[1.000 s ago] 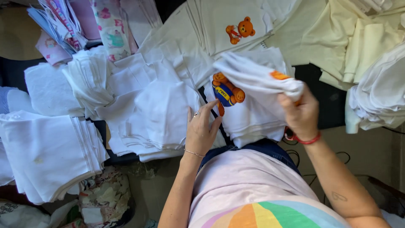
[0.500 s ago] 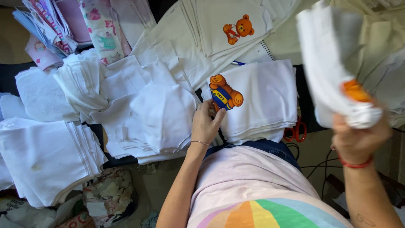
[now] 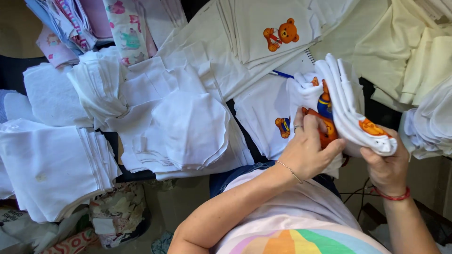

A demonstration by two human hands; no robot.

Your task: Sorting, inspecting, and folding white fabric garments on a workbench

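Far to my left sit stacks of folded white cloth (image 3: 52, 164), then a loose heap of white cut pieces (image 3: 183, 127) in the middle of the table. Just past it lies a flat white pile with a small bear print (image 3: 268, 113). My left hand (image 3: 308, 150) grips the near side of a folded bundle of bear-print pieces (image 3: 346, 106), fingers pressed on the orange print. The bundle is lifted between both hands; my right hand (image 3: 386, 164) clasps its lower right end from beneath. Pale yellow fabric (image 3: 414, 47) lies beyond.
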